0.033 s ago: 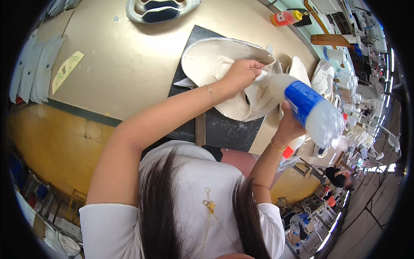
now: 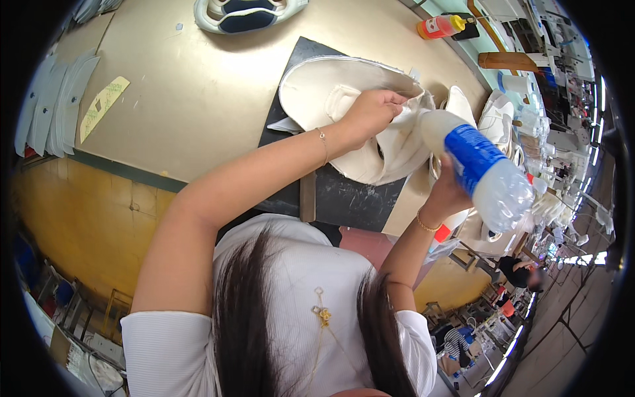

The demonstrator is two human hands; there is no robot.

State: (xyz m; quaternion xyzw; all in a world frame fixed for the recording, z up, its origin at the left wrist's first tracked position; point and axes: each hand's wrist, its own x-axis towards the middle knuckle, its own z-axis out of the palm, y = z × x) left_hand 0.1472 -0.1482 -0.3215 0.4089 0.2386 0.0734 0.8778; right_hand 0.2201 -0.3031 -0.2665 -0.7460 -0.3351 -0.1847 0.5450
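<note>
My left hand (image 2: 370, 112) pinches the edge of a white fabric shoe upper (image 2: 331, 92) that lies on a dark mat (image 2: 344, 198) on the tan table (image 2: 198, 99). My right hand (image 2: 446, 192) grips a clear plastic bottle (image 2: 486, 175) with a blue label. The bottle is tilted, and its mouth end touches the fabric right beside my left fingers. The fabric bunches up where both hands meet.
A white and navy shoe upper (image 2: 245, 13) lies at the table's far edge. An orange bottle with a yellow cap (image 2: 440, 26) and a wooden block (image 2: 509, 61) sit far right. More white uppers (image 2: 496, 119) pile at the right, stacked white pieces (image 2: 46, 99) at the left.
</note>
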